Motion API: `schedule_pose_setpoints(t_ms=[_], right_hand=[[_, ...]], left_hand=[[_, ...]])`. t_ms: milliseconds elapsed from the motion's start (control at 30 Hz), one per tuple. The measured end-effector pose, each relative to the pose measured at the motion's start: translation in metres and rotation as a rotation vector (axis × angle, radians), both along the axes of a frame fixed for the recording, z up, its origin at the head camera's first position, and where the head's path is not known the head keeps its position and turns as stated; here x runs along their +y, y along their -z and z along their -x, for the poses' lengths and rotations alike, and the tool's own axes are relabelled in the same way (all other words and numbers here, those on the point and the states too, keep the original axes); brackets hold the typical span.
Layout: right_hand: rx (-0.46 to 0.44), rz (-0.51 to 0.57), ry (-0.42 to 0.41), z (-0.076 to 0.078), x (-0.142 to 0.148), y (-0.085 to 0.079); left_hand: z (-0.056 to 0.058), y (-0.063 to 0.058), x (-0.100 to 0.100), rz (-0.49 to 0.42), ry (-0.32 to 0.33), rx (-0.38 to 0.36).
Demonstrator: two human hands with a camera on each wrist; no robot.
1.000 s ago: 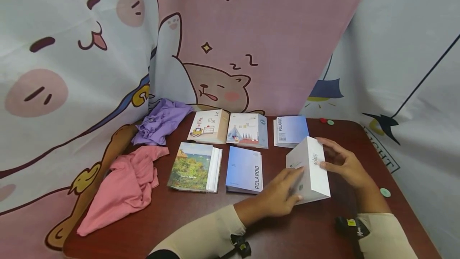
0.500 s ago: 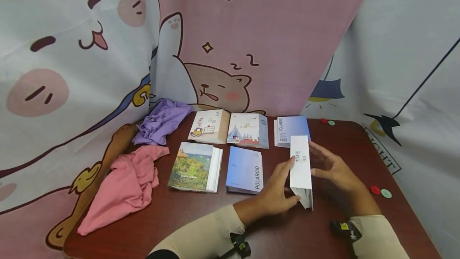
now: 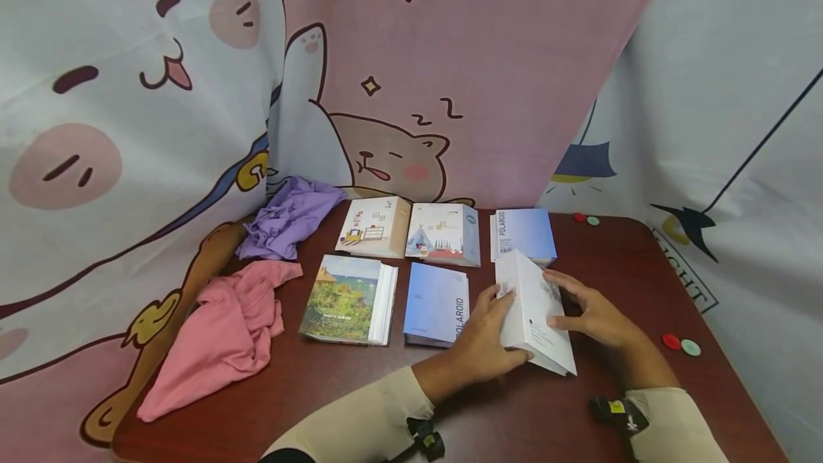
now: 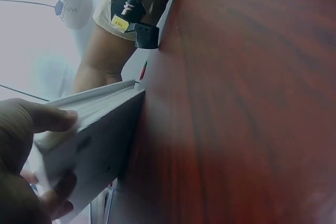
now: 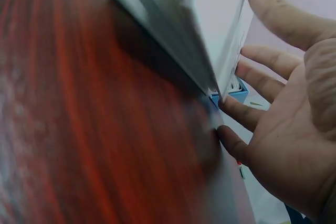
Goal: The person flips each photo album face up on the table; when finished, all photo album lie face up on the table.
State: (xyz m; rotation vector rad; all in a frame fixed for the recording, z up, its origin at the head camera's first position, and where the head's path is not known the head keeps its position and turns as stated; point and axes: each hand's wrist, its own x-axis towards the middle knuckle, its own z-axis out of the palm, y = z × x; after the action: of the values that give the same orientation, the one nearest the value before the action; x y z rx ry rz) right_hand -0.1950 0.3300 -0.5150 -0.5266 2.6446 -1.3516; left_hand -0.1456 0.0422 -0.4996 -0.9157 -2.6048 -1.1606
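Observation:
In the head view a thick white photo album (image 3: 536, 313) with small dark print stands tilted at the right of the table, its spine turned toward the left. My left hand (image 3: 485, 341) grips it at the spine side. The left wrist view shows that thumb over the page edges and the fingers on the outside of the white album (image 4: 100, 145). My right hand (image 3: 594, 316) touches the right side of the cover with thumb and fingertips. In the right wrist view those fingers are fairly straight against the album (image 5: 210, 19).
A blue Polaroid album (image 3: 437, 302), a landscape-cover album (image 3: 341, 299), two illustrated albums (image 3: 373, 227) and another blue album (image 3: 527, 231) lie on the table. Pink cloth (image 3: 225, 334) and purple cloth (image 3: 289, 216) lie left. Red (image 3: 671, 341) and green discs (image 3: 691, 347) lie right.
The white album has turned in my hands, from its spine facing right, through spine upward, to spine facing left. My right hand has shifted left and uncovered the red disc.

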Motion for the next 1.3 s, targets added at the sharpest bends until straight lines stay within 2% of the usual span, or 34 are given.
schedule_pose_setpoints(t_ms=[167,333,433,567,800,900,1133,1300], right_hand=[[0.006,-0.043,0.033,0.0,0.0,0.003],[0.028,-0.082,0.053,0.0,-0.003,0.005],[0.041,-0.113,0.065,0.0,-0.005,0.006],[0.048,-0.125,0.075,0.001,-0.005,0.009],[0.041,-0.139,0.093,0.002,-0.003,0.011],[0.047,-0.145,0.088,0.004,-0.003,0.01],[0.066,-0.154,0.079,0.01,0.001,0.003],[0.103,-0.145,0.079,0.019,0.005,-0.002]], left_hand=[[0.001,0.001,0.0,0.123,-0.066,-0.005],[0.003,0.007,0.001,0.136,-0.085,0.026],[0.01,0.026,0.003,0.139,-0.088,0.053],[0.015,0.039,0.005,0.169,-0.09,0.048],[0.004,0.007,0.001,0.25,-0.06,-0.059],[0.005,-0.001,-0.002,0.29,-0.056,-0.066],[0.012,-0.016,-0.001,0.344,-0.045,-0.051],[0.024,-0.029,0.008,0.394,-0.097,-0.054]])
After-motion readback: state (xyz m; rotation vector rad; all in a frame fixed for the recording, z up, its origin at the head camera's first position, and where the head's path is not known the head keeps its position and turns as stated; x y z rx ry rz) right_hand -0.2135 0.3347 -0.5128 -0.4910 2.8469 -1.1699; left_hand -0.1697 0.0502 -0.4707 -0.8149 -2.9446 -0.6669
